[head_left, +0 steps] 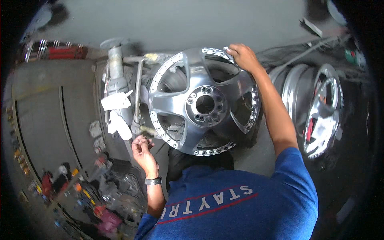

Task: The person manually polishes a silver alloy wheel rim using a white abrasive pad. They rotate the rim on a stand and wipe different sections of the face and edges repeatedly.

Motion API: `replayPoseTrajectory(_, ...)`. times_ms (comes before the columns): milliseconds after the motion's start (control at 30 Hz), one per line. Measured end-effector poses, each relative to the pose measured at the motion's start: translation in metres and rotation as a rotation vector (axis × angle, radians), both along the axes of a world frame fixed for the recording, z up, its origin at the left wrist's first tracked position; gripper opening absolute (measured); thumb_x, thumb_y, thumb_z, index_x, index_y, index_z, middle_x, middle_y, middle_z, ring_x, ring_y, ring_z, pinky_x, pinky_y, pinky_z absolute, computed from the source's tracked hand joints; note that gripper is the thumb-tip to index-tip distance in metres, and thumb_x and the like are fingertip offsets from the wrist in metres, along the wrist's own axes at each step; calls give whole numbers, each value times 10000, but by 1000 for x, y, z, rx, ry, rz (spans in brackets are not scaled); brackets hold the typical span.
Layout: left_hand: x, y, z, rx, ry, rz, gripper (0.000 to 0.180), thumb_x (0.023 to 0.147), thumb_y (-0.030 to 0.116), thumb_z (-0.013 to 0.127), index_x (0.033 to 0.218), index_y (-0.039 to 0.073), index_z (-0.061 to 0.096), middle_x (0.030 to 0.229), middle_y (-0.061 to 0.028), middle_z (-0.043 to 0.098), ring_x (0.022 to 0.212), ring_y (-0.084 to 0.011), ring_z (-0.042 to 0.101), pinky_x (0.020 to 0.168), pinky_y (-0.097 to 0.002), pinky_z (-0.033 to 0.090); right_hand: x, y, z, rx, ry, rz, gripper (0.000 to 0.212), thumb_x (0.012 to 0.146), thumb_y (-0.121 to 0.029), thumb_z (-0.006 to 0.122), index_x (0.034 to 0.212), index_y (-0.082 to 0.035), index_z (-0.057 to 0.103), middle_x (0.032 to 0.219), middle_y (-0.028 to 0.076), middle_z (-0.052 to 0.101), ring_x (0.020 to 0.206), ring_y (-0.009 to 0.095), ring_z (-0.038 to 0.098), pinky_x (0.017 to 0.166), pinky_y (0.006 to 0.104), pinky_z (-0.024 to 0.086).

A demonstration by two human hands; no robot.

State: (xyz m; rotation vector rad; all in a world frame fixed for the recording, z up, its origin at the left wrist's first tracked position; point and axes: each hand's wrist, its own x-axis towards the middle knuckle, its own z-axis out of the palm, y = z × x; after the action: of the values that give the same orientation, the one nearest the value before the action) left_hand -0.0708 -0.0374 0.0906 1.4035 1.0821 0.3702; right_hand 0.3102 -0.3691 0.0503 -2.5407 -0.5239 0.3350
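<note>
A polished silver alloy wheel centre [196,72] faces me, with broad spokes and a bolt-hole ring at its outer edge. At its upper right edge, my right hand [243,57] is closed, with a small white piece [227,49] showing at its fingertips against the rim. Whether that piece is cloth or paper I cannot tell. Below left of the wheel is my left hand [143,148], apart from it, its fingers curled together. What they hold, if anything, is too small to make out. A watch [153,181] circles my left wrist.
Left of the wheel stands a grey metal machine column [116,66] with white cloths [116,101] draped on it. More silver wheels [324,116] stand at the right. Several loose tools and parts [116,188] clutter the lower left. A red tool [66,52] lies at the far left.
</note>
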Motion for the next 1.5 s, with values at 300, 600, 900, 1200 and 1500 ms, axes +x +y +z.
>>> replayPoseTrajectory(300, -41, -27, 15, 33, 12, 247, 165, 1035, 94, 604, 1186, 29, 619, 1033, -62, 664, 865, -171, 678, 720, -308, 571, 34, 208, 19, -183, 116, 718, 314, 994, -378, 600, 1120, -128, 744, 1086, 147, 739, 1134, 352, 653, 984, 531, 460)
replayPoseTrajectory(600, -64, -32, 20, 20, -17, 363, 184, 1034, 80, 599, 1205, 15, 609, 1027, -62, 663, 881, -164, 676, 731, -300, 575, 15, 203, 11, -177, -143, 747, 275, 1023, -369, 572, 1107, -151, 719, 1184, 73, 683, 1192, 330, 574, 994, 549, 421)
replayPoseTrajectory(900, -76, -14, 9, -18, 72, 259, 185, 1030, 47, 594, 1211, 12, 600, 1061, -56, 663, 926, -132, 665, 776, -298, 568, -40, 258, 7, -163, -99, 777, 204, 1012, -312, 587, 1076, -179, 726, 1188, 77, 674, 1311, 338, 528, 1054, 621, 382)
replayPoseTrajectory(1200, -113, 17, -6, -57, -64, 411, 197, 1024, 71, 603, 1211, 9, 592, 1089, -67, 648, 949, -165, 679, 788, -296, 572, -170, 305, 50, -375, -47, 1491, 169, 823, -206, 707, 978, -224, 774, 1189, -24, 702, 1143, 226, 548, 1065, 563, 344)
replayPoseTrajectory(1500, -115, 38, -10, -96, -22, 414, 166, 1021, 43, 579, 1182, 10, 602, 1046, -63, 648, 893, -157, 674, 755, -294, 565, -14, 238, 36, -447, -71, 670, 225, 1016, -352, 587, 1149, -240, 730, 1233, 16, 681, 1278, 277, 544, 1054, 549, 371)
